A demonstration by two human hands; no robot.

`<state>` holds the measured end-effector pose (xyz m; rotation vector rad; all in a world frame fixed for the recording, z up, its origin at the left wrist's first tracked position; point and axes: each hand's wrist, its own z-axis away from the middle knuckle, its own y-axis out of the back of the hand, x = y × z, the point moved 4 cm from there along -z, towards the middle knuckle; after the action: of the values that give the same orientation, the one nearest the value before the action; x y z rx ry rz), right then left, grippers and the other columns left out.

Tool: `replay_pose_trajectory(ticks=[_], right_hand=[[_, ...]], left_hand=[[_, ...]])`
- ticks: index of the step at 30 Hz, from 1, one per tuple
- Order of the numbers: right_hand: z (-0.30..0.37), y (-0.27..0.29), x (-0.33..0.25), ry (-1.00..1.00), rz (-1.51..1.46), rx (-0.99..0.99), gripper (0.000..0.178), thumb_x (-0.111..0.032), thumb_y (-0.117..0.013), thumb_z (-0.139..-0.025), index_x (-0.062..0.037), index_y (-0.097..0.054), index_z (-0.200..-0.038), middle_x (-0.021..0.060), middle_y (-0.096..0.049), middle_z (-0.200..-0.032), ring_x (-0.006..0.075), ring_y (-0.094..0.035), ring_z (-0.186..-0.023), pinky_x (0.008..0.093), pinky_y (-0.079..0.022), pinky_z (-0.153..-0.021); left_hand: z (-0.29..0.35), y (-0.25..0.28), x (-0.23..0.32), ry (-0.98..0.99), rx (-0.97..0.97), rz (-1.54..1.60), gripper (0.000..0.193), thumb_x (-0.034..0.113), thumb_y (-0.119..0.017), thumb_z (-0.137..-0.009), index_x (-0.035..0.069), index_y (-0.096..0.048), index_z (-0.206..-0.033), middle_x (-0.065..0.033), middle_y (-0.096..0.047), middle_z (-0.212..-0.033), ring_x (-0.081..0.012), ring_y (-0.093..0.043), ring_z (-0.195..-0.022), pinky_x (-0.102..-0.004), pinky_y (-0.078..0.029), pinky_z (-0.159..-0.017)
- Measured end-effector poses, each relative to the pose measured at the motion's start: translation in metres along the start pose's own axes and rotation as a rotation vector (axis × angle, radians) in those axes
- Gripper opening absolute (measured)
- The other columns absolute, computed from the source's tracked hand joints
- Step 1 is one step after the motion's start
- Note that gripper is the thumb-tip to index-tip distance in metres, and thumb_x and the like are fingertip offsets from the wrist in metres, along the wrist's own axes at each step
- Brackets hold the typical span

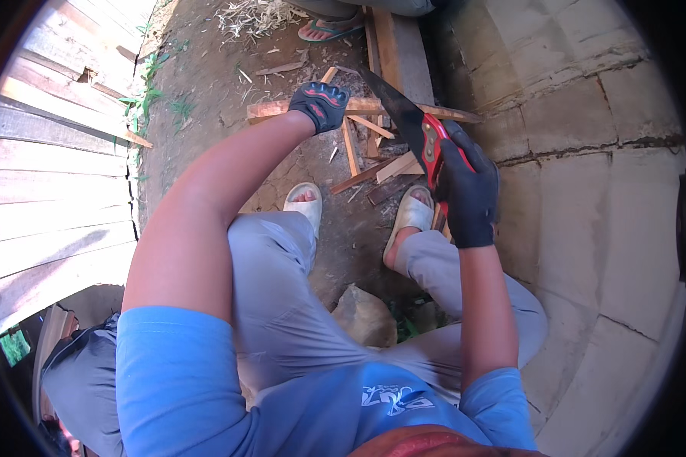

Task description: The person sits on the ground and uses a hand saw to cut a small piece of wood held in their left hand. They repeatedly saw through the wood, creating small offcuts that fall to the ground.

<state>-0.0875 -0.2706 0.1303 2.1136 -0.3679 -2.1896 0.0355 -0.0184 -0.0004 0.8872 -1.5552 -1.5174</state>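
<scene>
One saw (400, 109), likely light, springy, is being gripped by its handle (432, 148), safest hold, in right hand (469, 189); left hand (320, 105) closure unclear.

The person wears a blue short-sleeved T-shirt (305, 415) with a white print (396, 400), grey trousers (274, 263), pale open-toed slides (306, 212), and a black left glove (320, 107) with red-accented, moulded knuckles.

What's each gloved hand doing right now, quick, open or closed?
Left hand: closed over the wooden plank, fingertips hidden.
Right hand: closed, holding the saw by its red handle.
</scene>
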Motion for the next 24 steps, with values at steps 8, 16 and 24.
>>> replay_pose_trajectory(ticks=[8,16,24], right_hand=[[-0.078,-0.054,0.046,0.206,0.412,0.247,0.043,-0.032,-0.069,-0.095,-0.0021,-0.075,-0.125,0.0212,-0.076,-0.121,0.0331,-0.073,-0.113,0.0411,-0.053,-0.102],[-0.047,-0.043,0.096,0.305,0.148,0.2,0.04,-0.024,-0.066,-0.102,-0.0038,-0.07,-0.136,0.0181,-0.075,-0.128,0.0287,-0.071,-0.12,0.0372,-0.052,-0.103],[0.005,-0.061,0.129,0.015,-0.228,0.189,0.047,-0.019,-0.06,-0.109,-0.007,-0.055,-0.154,-0.0001,-0.068,-0.097,0.0047,-0.056,-0.07,0.0254,-0.049,-0.063]], left_hand=[[-0.016,-0.005,0.006,-0.082,0.07,-0.024,0.022,0.019,-0.06,-0.091,0.009,-0.073,-0.104,-0.0151,-0.077,-0.098,-0.0336,-0.076,-0.091,-0.0468,-0.06,-0.078],[-0.018,-0.013,-0.003,0.025,-0.102,-0.018,0.037,0.034,-0.07,-0.084,0.01,-0.072,-0.113,-0.0172,-0.076,-0.105,-0.0354,-0.074,-0.101,-0.0502,-0.059,-0.087],[-0.023,-0.013,-0.007,0.035,-0.128,0.013,0.04,0.036,-0.071,-0.083,0.011,-0.072,-0.114,-0.0168,-0.076,-0.109,-0.0351,-0.074,-0.103,-0.0496,-0.06,-0.089]])
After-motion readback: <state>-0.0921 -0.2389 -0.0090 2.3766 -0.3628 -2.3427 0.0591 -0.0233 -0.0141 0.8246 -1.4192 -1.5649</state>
